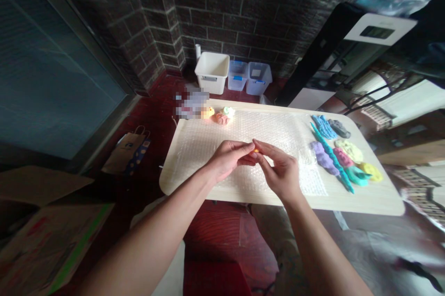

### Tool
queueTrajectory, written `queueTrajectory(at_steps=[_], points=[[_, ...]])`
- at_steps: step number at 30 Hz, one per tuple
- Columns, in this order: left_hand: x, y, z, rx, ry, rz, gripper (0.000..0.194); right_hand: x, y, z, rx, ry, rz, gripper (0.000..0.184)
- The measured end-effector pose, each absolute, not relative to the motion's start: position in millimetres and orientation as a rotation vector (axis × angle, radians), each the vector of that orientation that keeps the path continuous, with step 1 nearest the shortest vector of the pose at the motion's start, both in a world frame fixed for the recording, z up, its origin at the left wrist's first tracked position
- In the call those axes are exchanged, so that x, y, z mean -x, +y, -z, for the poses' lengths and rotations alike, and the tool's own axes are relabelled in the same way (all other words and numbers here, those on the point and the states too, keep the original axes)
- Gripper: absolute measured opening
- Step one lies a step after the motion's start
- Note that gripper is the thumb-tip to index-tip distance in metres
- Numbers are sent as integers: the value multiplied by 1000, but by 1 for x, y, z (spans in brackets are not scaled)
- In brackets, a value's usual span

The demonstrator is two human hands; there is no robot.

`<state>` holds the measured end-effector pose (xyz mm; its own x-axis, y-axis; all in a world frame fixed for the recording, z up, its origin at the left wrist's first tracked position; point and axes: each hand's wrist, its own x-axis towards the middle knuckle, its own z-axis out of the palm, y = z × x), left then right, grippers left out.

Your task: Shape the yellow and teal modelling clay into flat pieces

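Note:
Above the bubble wrap [194, 147] on the table, my left hand [227, 159] and my right hand [283, 168] meet at the fingertips. Between them they pinch a small orange piece of modelling clay [256, 150], mostly covered by the fingers. Beyond my left hand lie an orange-yellow clay lump [208, 112] and a pinkish clay piece [222, 119] with pale green clay [228, 111] on top. To the right of my right hand are purple clay [325, 158], a long teal clay roll [333, 159] and blue clay strands [324, 126].
More clay lumps rest at the table's right end: grey [340, 128], cream [349, 150], pink [343, 157], green [358, 176] and yellow [371, 171]. A white bin [212, 71] and clear plastic boxes [259, 78] stand behind the table [375, 198]. Paper bags [125, 153] are on the floor left.

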<state>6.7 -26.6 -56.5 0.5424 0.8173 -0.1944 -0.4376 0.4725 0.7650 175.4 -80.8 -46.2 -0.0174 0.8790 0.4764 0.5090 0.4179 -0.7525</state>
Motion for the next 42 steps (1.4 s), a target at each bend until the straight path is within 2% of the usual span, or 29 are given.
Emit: queueTrajectory(at_steps=[4, 10, 13, 20, 23, 26, 29, 33, 37, 42], points=[[-7, -28, 53, -703, 492, -842, 34, -173, -80, 44, 1285, -1660, -393, 28], [-8, -31, 56, -704, 560, -981, 26, -164, -82, 40, 1228, -1768, -384, 39], [-11, -30, 59, -755, 586, -1000, 26, -164, -83, 39, 1231, -1816, -377, 39], [3, -8, 52, -608, 650, -1159, 25, -203, -69, 52, 1307, -1079, -488, 25], [11, 0, 52, -592, 685, -1214, 30, -214, -63, 59, 1332, -976, -504, 21], [9, -3, 57, -652, 700, -1151, 30, -206, -66, 58, 1334, -1069, -575, 26], [-1, -15, 63, -781, 686, -1033, 31, -189, -73, 52, 1291, -1423, -631, 35], [-14, -28, 67, -865, 589, -886, 42, -175, -78, 47, 1253, -1839, -454, 34], [-14, -29, 65, -818, 522, -806, 47, -179, -77, 50, 1297, -1859, -319, 31], [-9, -28, 60, -869, 567, -852, 32, -181, -77, 53, 1333, -1758, -301, 31]])
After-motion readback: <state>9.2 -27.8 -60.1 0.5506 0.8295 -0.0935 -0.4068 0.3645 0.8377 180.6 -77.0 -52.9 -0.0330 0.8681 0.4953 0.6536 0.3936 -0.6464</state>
